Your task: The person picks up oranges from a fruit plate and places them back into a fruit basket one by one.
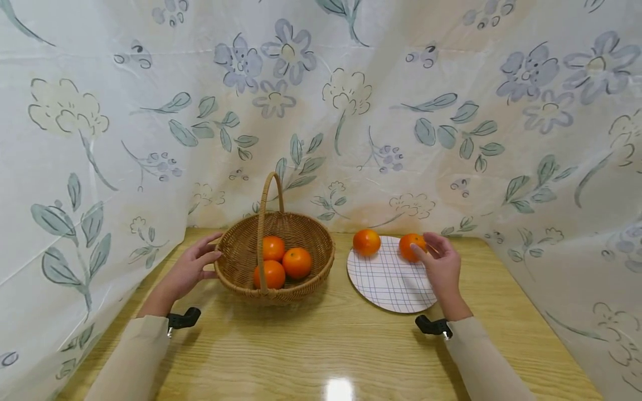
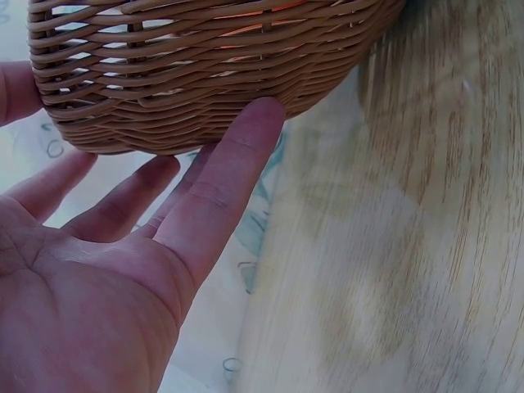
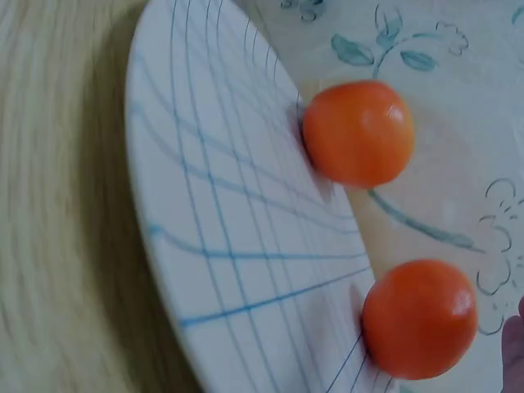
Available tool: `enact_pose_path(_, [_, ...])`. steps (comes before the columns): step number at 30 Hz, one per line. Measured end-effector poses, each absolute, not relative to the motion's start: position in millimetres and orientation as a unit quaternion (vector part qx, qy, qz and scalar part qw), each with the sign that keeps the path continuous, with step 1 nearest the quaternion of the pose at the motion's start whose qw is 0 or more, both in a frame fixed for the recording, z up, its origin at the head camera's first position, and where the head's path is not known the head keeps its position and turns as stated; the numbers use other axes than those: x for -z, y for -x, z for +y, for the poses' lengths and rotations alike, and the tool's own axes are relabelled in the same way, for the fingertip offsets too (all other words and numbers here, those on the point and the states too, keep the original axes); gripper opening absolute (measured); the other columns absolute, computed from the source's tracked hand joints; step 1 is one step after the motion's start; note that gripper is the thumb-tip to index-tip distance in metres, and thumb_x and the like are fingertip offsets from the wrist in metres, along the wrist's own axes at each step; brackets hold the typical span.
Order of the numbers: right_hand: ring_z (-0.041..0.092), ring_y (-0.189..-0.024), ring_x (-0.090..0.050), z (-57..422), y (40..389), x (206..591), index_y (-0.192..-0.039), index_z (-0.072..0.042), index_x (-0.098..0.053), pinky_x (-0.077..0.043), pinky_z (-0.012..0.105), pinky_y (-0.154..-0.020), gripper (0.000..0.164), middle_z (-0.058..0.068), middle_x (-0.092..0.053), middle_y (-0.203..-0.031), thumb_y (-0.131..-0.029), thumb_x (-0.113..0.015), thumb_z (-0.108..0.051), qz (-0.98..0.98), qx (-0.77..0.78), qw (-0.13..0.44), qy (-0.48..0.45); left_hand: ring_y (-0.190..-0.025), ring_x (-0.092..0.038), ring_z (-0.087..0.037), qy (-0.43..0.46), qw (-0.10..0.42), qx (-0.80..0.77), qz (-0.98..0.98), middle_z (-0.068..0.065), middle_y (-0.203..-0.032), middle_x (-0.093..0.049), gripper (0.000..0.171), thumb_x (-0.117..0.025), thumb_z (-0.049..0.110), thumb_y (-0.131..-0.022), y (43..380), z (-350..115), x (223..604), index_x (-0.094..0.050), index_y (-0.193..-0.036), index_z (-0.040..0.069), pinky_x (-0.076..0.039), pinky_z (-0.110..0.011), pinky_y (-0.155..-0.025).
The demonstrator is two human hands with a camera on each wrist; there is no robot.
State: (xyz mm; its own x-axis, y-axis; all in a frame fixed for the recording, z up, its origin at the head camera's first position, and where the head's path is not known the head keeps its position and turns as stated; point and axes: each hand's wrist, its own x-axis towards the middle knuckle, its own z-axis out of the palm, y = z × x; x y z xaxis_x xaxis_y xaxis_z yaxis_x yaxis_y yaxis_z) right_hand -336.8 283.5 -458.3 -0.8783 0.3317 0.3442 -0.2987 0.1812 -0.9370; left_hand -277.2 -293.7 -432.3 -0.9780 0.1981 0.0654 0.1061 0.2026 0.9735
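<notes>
Currently, right hand point(image 1: 442, 264): hanging at the far right of a flat, round white plate patterned with thin blue checks point(image 1: 386, 281), holding thumb and fingers parted; apparently gripping nothing.

Right-side fruit: being a glossy, round, orange-coloured fruit point(image 1: 406, 245), lying on the plate's far right portion, immediately left of the right hand; in the head view, sitting partly behind the thumb; in the right wrist view, showing a gap to the one visible fingertip point(image 3: 514, 352); not revealing whether the thumb is touching.

Axis and reach: looking nearly round, so offering no clear long axis; lying closest to the right hand, well apart from the left hand point(image 1: 193, 264).

Left-side fruit: matching in colour and shape, a second orange fruit point(image 1: 366, 242), lying on the plate's far left edge, apart from its neighbour.

Left hand: resting extended fingers against the left wall of a round, brown, woven wicker basket point(image 1: 313, 284); touching without curling around it.

Basket: standing left of the plate on a pale wood-grain table point(image 1: 301, 351), rising to a tall arched handle point(image 1: 262, 223), containing three more round orange fruits point(image 1: 297, 263).

Writing: showing no readable brand, label or lettering; carrying only painted-looking flowers and leaves on the white cloth point(image 1: 391, 139) behind.
</notes>
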Motion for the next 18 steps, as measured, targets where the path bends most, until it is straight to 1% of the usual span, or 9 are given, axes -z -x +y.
enact_pose_path(3, [0.027,-0.137,-0.053,289.3,343.7,463.9,-0.136,-0.004,-0.06,-0.041,0.04,-0.119,0.058,0.012,-0.061,-0.141,-0.086,-0.084,-0.021,-0.746,-0.621,0.239,0.033,-0.128,-0.054,-0.032,-0.099,0.039,-0.63,0.769,-0.032,-0.159,-0.029,0.065,-0.05,0.027,-0.109,276.5,-293.2,430.7,-0.019,-0.165,0.013,-0.061,-0.038,-0.087])
enact_pose_path(6, [0.027,-0.142,-0.048,293.9,351.3,468.2,-0.141,-0.006,-0.057,-0.037,0.042,-0.121,0.064,0.012,-0.056,-0.147,-0.087,-0.084,-0.027,-0.767,-0.599,0.224,0.051,-0.126,-0.056,-0.029,-0.1,0.043,-0.634,0.765,-0.032,-0.159,-0.028,0.066,-0.05,0.026,-0.11,276.2,-293.5,429.7,-0.017,-0.165,0.012,-0.061,-0.039,-0.087])
enact_pose_path(9, [0.032,-0.146,-0.042,297.7,358.6,471.1,-0.148,-0.007,-0.05,-0.033,0.046,-0.123,0.073,0.012,-0.049,-0.156,-0.087,-0.084,-0.03,-0.787,-0.583,0.192,0.055,-0.125,-0.057,-0.027,-0.102,0.043,-0.636,0.764,-0.032,-0.16,-0.028,0.066,-0.05,0.026,-0.11,276.3,-293.9,429.5,-0.017,-0.165,0.012,-0.061,-0.039,-0.087])
enact_pose_path(12, [0.037,-0.149,-0.034,301.0,364.3,473.1,-0.155,-0.01,-0.042,-0.029,0.051,-0.125,0.082,0.011,-0.039,-0.164,-0.088,-0.083,-0.031,-0.811,-0.564,0.148,0.058,-0.123,-0.058,-0.024,-0.104,0.043,-0.638,0.762,-0.033,-0.159,-0.028,0.065,-0.049,0.025,-0.11,276.7,-294.4,430.0,-0.017,-0.165,0.011,-0.061,-0.038,-0.087])
enact_pose_path(15, [0.04,-0.152,-0.029,303.6,368.8,474.8,-0.16,-0.013,-0.034,-0.026,0.054,-0.125,0.089,0.01,-0.031,-0.168,-0.088,-0.083,-0.031,-0.825,-0.55,0.115,0.062,-0.124,-0.058,-0.025,-0.106,0.044,-0.637,0.762,-0.033,-0.159,-0.028,0.065,-0.049,0.025,-0.11,276.9,-294.4,430.4,-0.017,-0.165,0.011,-0.061,-0.038,-0.087])
enact_pose_path(18, [0.041,-0.152,-0.028,305.0,373.3,476.2,-0.161,-0.015,-0.031,-0.026,0.056,-0.125,0.093,0.011,-0.029,-0.168,-0.087,-0.084,-0.034,-0.834,-0.538,0.102,0.066,-0.127,-0.056,-0.029,-0.106,0.043,-0.634,0.765,-0.032,-0.16,-0.028,0.066,-0.05,0.026,-0.11,277.5,-294.7,430.9,-0.017,-0.165,0.012,-0.061,-0.038,-0.087])
